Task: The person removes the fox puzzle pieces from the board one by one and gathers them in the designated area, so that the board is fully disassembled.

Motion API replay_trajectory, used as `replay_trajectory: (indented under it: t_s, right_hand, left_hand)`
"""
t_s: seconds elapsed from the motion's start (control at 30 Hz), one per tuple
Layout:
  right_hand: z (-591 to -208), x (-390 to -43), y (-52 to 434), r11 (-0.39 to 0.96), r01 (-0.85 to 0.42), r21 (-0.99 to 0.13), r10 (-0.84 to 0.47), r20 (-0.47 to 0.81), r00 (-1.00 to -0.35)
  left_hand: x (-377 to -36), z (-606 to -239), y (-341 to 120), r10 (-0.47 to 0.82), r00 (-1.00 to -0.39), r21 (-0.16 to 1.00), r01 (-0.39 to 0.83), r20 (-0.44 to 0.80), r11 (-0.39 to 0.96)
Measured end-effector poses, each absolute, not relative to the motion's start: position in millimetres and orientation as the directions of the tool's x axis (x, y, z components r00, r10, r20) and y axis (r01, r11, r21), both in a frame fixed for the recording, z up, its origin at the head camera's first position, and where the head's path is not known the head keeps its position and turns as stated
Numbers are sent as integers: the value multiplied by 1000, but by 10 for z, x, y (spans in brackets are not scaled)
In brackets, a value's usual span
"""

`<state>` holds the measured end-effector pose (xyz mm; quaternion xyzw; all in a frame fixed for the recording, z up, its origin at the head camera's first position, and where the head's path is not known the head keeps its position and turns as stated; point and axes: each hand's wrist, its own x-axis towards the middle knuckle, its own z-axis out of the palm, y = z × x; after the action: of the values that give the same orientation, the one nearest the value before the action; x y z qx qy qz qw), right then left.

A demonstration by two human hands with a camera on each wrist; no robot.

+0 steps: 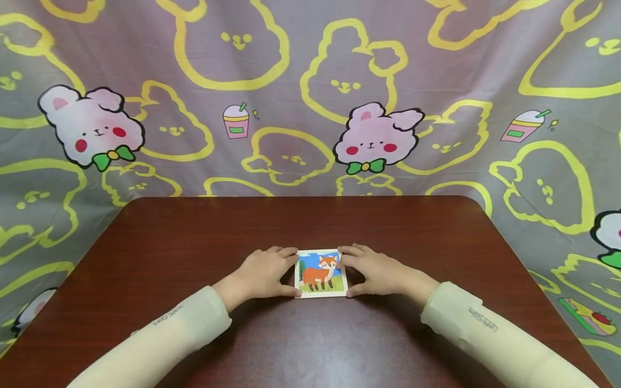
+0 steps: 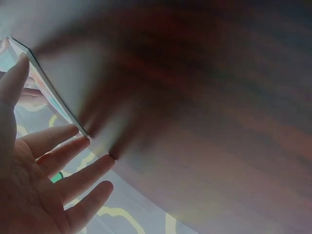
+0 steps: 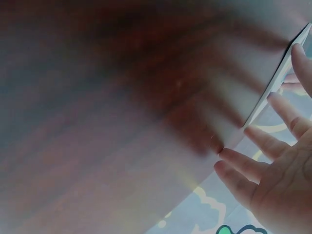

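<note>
A small square fox picture board [image 1: 321,273] with a white border lies flat on the dark red-brown table [image 1: 310,334]. On its left side, my left hand [image 1: 264,274] touches the board, thumb by the near corner and fingertips by the far corner. My right hand [image 1: 373,271] mirrors this along the right side, with a fingertip over the border. In the left wrist view, the left hand [image 2: 48,180] has its fingers spread and fairly straight against the board's edge [image 2: 53,92]. The right wrist view shows the right hand [image 3: 278,161] with extended fingers along the opposite edge [image 3: 273,83].
A grey curtain [image 1: 296,64] with yellow animal outlines and white rabbits hangs behind the table and along both sides. The table's far edge [image 1: 301,198] runs close to it. Pale sleeves cover both forearms.
</note>
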<state>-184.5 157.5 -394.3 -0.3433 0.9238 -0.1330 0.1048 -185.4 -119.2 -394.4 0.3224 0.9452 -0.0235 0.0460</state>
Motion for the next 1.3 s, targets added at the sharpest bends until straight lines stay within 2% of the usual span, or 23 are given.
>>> replay_trajectory:
  t_s: [0.63, 0.77, 0.93, 1.07, 1.3]
  right_hand:
    - [-3942, -1587, 1640, 714, -625, -316, -675, -76, -734]
    - [-3930, -1649, 1630, 672, -641, -372, -696, -22, -717]
    - [-3896, -1797, 1530, 631, -626, -457, -701, 9, -713]
    - [-3879, -1916, 1385, 628, -610, -483, -699, -5, -715]
    - [-3892, -2086, 1156, 637, -568, -520, -699, -80, -710]
  left_hand:
    - [-1611, -3924, -1139, 643, -762, -12, 646, -77, 763]
    - [-1617, -3923, -1147, 636, -769, 24, 636, -57, 771]
    - [-1663, -3945, -1177, 576, -814, 99, 569, -75, 816]
    - [-1701, -3962, -1183, 540, -837, 128, 528, -85, 839]
    - [-1730, -3965, -1153, 535, -840, 128, 523, -94, 843]
